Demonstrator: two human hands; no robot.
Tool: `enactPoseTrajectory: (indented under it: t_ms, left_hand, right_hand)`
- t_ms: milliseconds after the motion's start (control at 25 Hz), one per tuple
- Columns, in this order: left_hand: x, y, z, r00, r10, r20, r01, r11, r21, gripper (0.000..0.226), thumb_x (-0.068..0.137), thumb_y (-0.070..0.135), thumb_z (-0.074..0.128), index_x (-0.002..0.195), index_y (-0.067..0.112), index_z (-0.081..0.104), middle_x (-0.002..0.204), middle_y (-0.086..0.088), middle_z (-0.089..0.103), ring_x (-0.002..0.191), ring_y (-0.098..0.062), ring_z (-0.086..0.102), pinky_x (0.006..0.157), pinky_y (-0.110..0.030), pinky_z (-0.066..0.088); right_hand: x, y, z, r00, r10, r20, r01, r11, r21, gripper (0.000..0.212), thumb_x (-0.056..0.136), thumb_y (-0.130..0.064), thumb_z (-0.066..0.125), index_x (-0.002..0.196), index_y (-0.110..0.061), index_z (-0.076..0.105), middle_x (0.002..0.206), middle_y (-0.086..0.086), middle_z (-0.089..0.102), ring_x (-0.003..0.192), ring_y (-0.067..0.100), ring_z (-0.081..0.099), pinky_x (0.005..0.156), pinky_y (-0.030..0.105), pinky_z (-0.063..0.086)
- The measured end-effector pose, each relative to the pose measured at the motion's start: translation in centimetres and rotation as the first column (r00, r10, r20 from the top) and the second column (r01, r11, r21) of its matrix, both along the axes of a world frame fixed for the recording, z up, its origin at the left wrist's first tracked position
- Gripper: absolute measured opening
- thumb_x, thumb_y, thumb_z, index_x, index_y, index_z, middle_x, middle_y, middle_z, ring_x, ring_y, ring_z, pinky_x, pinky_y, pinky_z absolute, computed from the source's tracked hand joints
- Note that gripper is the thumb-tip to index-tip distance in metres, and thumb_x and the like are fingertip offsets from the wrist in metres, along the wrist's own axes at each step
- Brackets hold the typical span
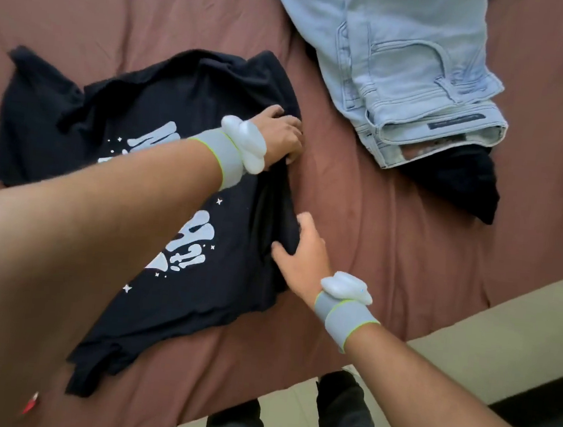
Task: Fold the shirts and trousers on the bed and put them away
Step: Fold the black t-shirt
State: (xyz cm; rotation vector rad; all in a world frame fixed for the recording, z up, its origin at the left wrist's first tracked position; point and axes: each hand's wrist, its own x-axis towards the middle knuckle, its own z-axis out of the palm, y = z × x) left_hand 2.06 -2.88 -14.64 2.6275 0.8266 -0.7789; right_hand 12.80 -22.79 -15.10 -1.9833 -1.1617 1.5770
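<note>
A black T-shirt [146, 172] with a pale printed graphic lies spread and creased on the brown bedsheet [390, 244]. My left hand [282, 134] grips the shirt's right edge near its upper part, fingers curled into the cloth. My right hand [300, 249] pinches the same edge lower down, thumb on top of the fabric. Light blue jeans [400, 70] lie folded at the upper right, resting on a dark garment [462, 182] that sticks out from under their waistband.
The bed's near edge runs diagonally from lower left to right; beyond it is a pale floor [501, 341]. My legs in dark trousers [346, 422] stand against the bed. Both wrists carry grey bands with white devices.
</note>
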Motion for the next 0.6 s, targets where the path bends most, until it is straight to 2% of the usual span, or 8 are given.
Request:
enactPoseTrajectory:
  t_ms: [80, 120, 200, 240, 360, 440, 520, 600]
  left_hand:
    - [0.1, 0.7, 0.1, 0.992, -0.092, 0.084, 0.091, 0.996, 0.015, 0.024, 0.078, 0.007, 0.062, 0.09, 0.026, 0.053, 0.112, 0.004, 0.065, 0.12, -0.02, 0.047, 0.104, -0.036, 0.025]
    - [0.5, 0.8, 0.2, 0.984, -0.141, 0.106, 0.141, 0.99, 0.015, 0.028, 0.081, 0.005, 0.058, 0.099, 0.026, 0.055, 0.108, 0.004, 0.066, 0.114, -0.021, 0.05, 0.102, -0.034, 0.03]
    - [0.6, 1.2, 0.2, 0.989, -0.143, 0.039, 0.143, 0.99, 0.017, 0.048, 0.088, 0.002, 0.049, 0.128, 0.027, 0.052, 0.111, 0.002, 0.063, 0.112, -0.024, 0.049, 0.098, -0.035, 0.035]
    - [0.7, 1.6, 0.2, 0.992, -0.126, 0.001, 0.125, 0.991, 0.042, 0.05, 0.091, 0.003, 0.047, 0.134, 0.028, 0.051, 0.113, -0.001, 0.06, 0.114, -0.025, 0.048, 0.097, -0.036, 0.035]
    - [1.4, 3.0, 0.3, 0.991, -0.108, -0.079, 0.119, 0.982, 0.148, 0.033, 0.094, 0.005, 0.047, 0.12, 0.014, 0.065, 0.123, -0.008, 0.055, 0.122, -0.03, 0.04, 0.098, -0.043, 0.032]
    - [1.1, 4.2, 0.4, 0.986, -0.141, -0.086, 0.15, 0.981, 0.119, 0.025, 0.086, 0.003, 0.057, 0.106, 0.008, 0.069, 0.126, -0.008, 0.059, 0.127, -0.03, 0.041, 0.099, -0.043, 0.031]
    - [0.8, 5.4, 1.6, 0.979, -0.202, -0.015, 0.202, 0.974, 0.106, 0.016, 0.074, 0.0, 0.065, 0.086, 0.009, 0.069, 0.102, -0.011, 0.068, 0.099, -0.032, 0.056, 0.095, -0.042, 0.038]
    - [1.3, 6.5, 3.1, 0.976, -0.142, 0.162, 0.125, 0.986, 0.115, 0.013, 0.074, -0.003, 0.061, 0.074, 0.009, 0.058, 0.079, -0.015, 0.067, 0.071, -0.031, 0.052, 0.089, -0.044, 0.041]
  right_hand:
    - [1.0, -0.5, 0.0, 0.984, 0.032, -0.174, -0.052, 0.993, -0.11, 0.06, 0.067, -0.031, 0.081, 0.114, -0.023, 0.044, 0.107, -0.004, 0.066, 0.101, 0.019, 0.062, 0.087, 0.034, 0.048]
    - [1.4, -0.7, 0.0, 0.97, 0.064, -0.233, -0.104, 0.981, -0.165, 0.065, 0.062, -0.035, 0.083, 0.115, -0.025, 0.046, 0.11, -0.006, 0.066, 0.103, 0.016, 0.063, 0.091, 0.038, 0.05]
    - [1.6, -0.8, 0.5, 0.943, 0.198, -0.269, -0.257, 0.944, -0.207, 0.058, 0.063, -0.034, 0.081, 0.111, -0.021, 0.052, 0.109, -0.006, 0.066, 0.099, 0.014, 0.064, 0.091, 0.039, 0.051]
    - [1.6, -0.9, 0.8, 0.931, 0.269, -0.247, -0.32, 0.926, -0.2, 0.048, 0.068, -0.029, 0.078, 0.108, -0.017, 0.053, 0.106, -0.004, 0.065, 0.096, 0.016, 0.063, 0.088, 0.039, 0.051]
    - [2.4, -0.4, 1.8, 0.865, 0.499, -0.054, -0.501, 0.857, -0.118, 0.026, 0.077, -0.014, 0.064, 0.097, -0.011, 0.049, 0.099, 0.009, 0.061, 0.089, 0.03, 0.058, 0.08, 0.042, 0.051]
    - [3.6, 0.0, 2.0, 0.791, 0.594, 0.151, -0.585, 0.805, -0.102, 0.031, 0.076, -0.008, 0.059, 0.105, -0.014, 0.047, 0.105, 0.015, 0.062, 0.094, 0.039, 0.059, 0.076, 0.04, 0.049]
    - [5.6, 0.5, 2.2, 0.76, 0.562, 0.327, -0.553, 0.823, -0.13, 0.041, 0.076, -0.003, 0.054, 0.113, -0.017, 0.041, 0.107, 0.013, 0.063, 0.096, 0.041, 0.06, 0.069, 0.036, 0.043]
    - [7.8, 1.2, 2.4, 0.763, 0.45, 0.465, -0.437, 0.888, -0.142, 0.037, 0.077, 0.0, 0.051, 0.105, -0.019, 0.037, 0.106, 0.01, 0.061, 0.095, 0.041, 0.06, 0.068, 0.035, 0.038]
